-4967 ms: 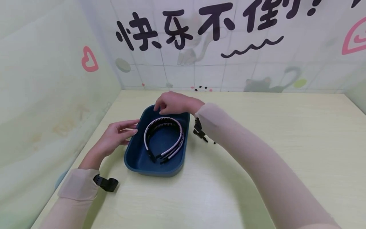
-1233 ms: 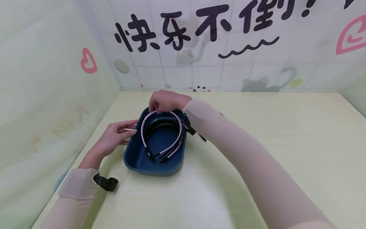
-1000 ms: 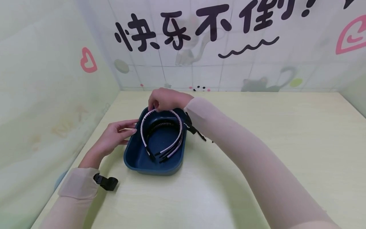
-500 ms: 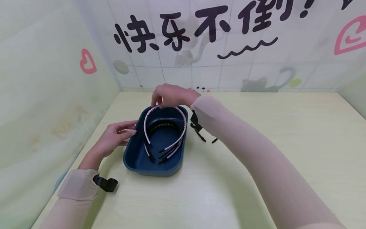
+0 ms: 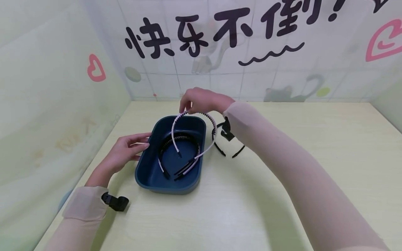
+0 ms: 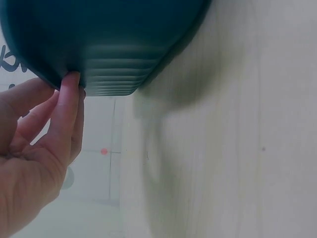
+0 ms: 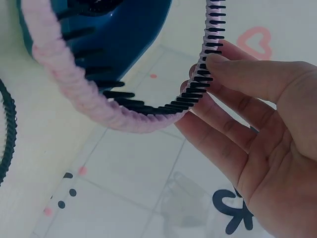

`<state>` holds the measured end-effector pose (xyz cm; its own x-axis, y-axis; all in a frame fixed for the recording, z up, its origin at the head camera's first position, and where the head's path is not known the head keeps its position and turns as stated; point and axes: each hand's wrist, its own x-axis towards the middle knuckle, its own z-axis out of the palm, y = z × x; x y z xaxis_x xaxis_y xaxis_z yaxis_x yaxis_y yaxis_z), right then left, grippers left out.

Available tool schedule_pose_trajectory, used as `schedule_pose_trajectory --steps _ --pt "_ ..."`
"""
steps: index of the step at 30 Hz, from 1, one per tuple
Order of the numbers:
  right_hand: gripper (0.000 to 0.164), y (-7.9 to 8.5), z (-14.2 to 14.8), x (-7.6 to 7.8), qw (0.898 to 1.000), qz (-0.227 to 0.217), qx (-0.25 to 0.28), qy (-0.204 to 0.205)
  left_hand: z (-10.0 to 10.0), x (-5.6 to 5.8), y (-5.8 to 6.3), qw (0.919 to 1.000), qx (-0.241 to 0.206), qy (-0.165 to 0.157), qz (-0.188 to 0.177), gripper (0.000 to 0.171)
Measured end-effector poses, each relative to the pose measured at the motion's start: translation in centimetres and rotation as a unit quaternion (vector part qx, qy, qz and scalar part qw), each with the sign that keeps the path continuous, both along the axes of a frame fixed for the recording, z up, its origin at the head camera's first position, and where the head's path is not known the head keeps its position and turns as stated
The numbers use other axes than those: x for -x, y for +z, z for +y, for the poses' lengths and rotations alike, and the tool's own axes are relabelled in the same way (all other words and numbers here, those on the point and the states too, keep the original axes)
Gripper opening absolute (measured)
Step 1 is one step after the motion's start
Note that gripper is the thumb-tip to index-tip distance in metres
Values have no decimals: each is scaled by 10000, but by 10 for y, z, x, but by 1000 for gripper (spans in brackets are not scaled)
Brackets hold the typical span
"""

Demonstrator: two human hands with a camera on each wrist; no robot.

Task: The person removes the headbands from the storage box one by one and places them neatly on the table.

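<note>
My right hand (image 5: 204,100) pinches a pale pink headband (image 7: 94,111) with black inner teeth, between thumb and fingers at its top curve. In the head view it hangs over the right side of a dark blue bin (image 5: 147,183), one end past the bin's wall. Several more headbands (image 5: 163,144), dark and pale with black tips, lie inside the bin. My left hand (image 5: 127,150) rests against the bin's left side with fairly straight fingers; in the left wrist view its fingertips (image 6: 72,79) touch the bin's outer wall at the edge.
A black toothed headband (image 5: 216,144) lies on the pale wooden table (image 5: 216,216) right of the bin, partly hidden by my right wrist. A printed cloth wall (image 5: 245,80) stands behind the table, and another closes the left side.
My right hand came down into the bin, took hold of the pale pink headband, and has lifted it up and to the right. My left hand stayed at the bin's side.
</note>
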<state>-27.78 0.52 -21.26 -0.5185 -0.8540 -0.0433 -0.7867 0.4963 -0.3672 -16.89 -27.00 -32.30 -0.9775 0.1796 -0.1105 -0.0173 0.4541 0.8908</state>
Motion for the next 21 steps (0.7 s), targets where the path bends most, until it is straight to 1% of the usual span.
schedule_pose_trajectory --steps 13,21 --pt "23 -1 31 8 9989 -174 120 -419 0 0 -1 10000 -24 -8 31 55" --pt "23 -8 48 13 9982 -152 190 -553 -1 0 -1 10000 9 -17 43 55"
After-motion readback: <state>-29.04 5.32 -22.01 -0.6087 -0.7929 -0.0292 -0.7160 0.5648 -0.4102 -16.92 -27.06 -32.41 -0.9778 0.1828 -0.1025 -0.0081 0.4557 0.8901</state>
